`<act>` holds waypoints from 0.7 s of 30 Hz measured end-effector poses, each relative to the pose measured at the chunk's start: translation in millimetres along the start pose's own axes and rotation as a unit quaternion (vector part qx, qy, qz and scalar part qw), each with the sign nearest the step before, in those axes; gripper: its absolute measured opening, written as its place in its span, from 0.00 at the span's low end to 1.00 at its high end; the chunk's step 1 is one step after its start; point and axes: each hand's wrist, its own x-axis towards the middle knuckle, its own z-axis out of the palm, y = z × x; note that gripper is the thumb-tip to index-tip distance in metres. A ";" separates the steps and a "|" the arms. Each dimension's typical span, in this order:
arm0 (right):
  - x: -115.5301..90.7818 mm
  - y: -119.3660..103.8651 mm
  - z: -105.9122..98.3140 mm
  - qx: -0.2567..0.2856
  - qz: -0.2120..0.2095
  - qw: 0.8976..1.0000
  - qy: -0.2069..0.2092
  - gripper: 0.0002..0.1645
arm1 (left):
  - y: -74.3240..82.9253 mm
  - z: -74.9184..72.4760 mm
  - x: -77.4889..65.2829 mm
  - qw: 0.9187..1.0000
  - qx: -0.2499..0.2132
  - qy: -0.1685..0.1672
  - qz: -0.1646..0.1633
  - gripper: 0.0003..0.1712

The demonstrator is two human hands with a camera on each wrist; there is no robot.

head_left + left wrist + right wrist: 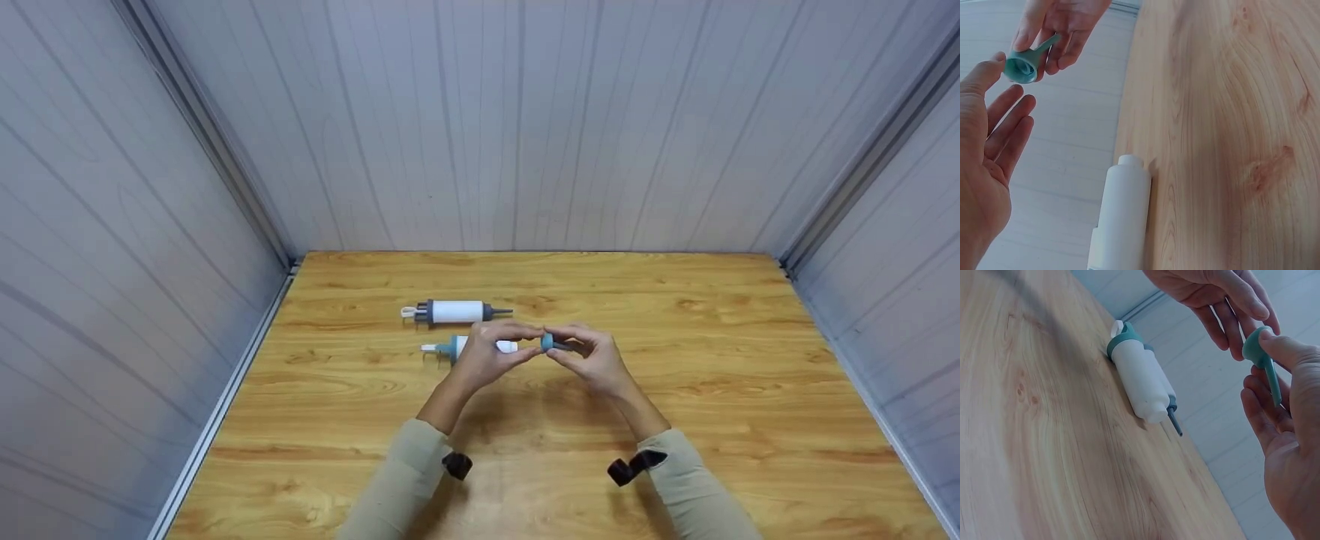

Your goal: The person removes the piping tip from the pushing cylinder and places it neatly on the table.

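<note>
A teal funnel-shaped nozzle cap (547,343) is held up above the table, pinched by my right hand (596,360) between thumb and fingers. Its hollow end (1021,68) faces my left hand (489,352), and its thin spout (1273,382) points away from that hand. My left thumb and index fingertips are at the cap's rim; the other left fingers are spread and loosely extended. Beneath my left hand lies a white bottle (1139,379) with a bare neck (1156,413) and a teal fitting (451,348) at its other end, partly hidden by the hand in the head view.
Beyond it, a second white bottle (459,311) lies parallel, with a dark grey nozzle (501,310) and a grey fitting with a pale loop (409,311). The wooden table (712,337) meets pale panel walls (517,135) at the back and sides.
</note>
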 end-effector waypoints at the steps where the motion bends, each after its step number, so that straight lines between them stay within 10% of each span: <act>1: 0.4 0.1 0.2 -0.001 -0.003 1.000 -0.001 0.21 | -0.1 0.2 0.1 1.000 0.003 0.001 0.002 0.15; 21: 1.8 -3.4 5.7 0.005 -0.013 1.000 -0.017 0.21 | -0.4 -0.3 -0.6 0.998 -0.052 0.016 -0.021 0.10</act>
